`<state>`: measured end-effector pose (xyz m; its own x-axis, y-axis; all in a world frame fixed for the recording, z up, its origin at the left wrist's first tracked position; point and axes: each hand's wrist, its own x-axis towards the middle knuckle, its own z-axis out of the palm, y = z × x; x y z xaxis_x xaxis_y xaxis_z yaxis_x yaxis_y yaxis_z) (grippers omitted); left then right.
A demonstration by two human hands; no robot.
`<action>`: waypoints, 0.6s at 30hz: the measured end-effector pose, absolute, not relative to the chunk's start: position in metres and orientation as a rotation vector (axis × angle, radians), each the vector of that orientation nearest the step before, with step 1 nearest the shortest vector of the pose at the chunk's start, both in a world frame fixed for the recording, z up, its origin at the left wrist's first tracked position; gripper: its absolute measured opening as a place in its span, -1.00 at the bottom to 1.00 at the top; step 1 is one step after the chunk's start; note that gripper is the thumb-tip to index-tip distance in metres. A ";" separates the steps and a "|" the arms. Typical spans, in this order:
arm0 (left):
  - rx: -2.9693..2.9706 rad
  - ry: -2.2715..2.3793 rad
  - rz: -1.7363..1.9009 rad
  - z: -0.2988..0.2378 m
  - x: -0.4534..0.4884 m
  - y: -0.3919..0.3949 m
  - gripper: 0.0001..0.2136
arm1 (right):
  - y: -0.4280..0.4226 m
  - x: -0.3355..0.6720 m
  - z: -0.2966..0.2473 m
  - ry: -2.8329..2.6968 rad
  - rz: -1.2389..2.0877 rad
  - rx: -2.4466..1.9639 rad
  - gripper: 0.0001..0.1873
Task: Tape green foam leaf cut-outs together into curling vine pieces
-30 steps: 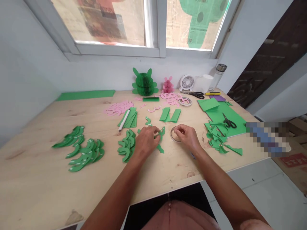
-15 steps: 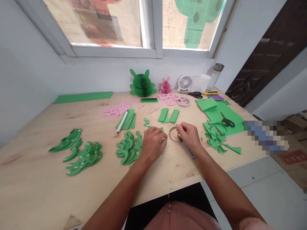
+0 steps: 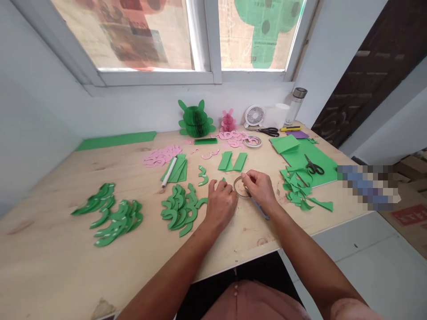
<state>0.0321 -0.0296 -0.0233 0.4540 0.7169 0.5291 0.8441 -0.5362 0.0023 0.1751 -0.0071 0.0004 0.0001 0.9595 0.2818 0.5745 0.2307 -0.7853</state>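
Observation:
My left hand (image 3: 222, 202) rests on the table with its fingers bent down over a curved green paper cutout, mostly hidden beneath it. Beside it, my right hand (image 3: 258, 189) has thumb and forefinger pinched at the edge of a narrow roll of tape (image 3: 235, 189). A grey cutter knife (image 3: 260, 209) lies partly beneath my right hand. Left of my hands is a pile of wavy green paper cutouts (image 3: 180, 206). One more wavy cutout (image 3: 202, 176) with white tape bits lies just beyond my left fingers.
Further left lie taped green cutouts (image 3: 116, 222). A white marker (image 3: 169, 172) sits on green cards. Green scraps (image 3: 298, 189) and black scissors (image 3: 313, 165) are at the right. Behind are pink cutouts (image 3: 163, 155), a green honeycomb paper figure (image 3: 196, 122), a fan (image 3: 254, 115) and a bottle (image 3: 296, 106).
My left hand has shifted slightly right and toward me, uncovering the wavy cutout behind it. My right hand stays pinched at the tape roll. The view has tilted a little.

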 end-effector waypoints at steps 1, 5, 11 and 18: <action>-2.438 -1.332 -0.701 -0.024 0.033 -0.029 -0.81 | -0.007 0.175 0.001 -1.679 0.587 -1.442 -0.62; -2.425 -1.306 -0.711 -0.026 0.034 -0.029 -0.80 | -0.006 0.176 -0.002 -1.659 0.612 -1.416 -0.63; -2.532 -1.490 -1.160 -0.019 0.028 -0.028 -0.87 | 0.001 0.177 -0.010 -1.526 0.808 -1.312 -0.62; -2.424 -1.920 -2.009 -0.014 0.019 -0.023 -0.87 | -0.001 0.171 -0.006 -1.502 1.153 -1.075 -0.63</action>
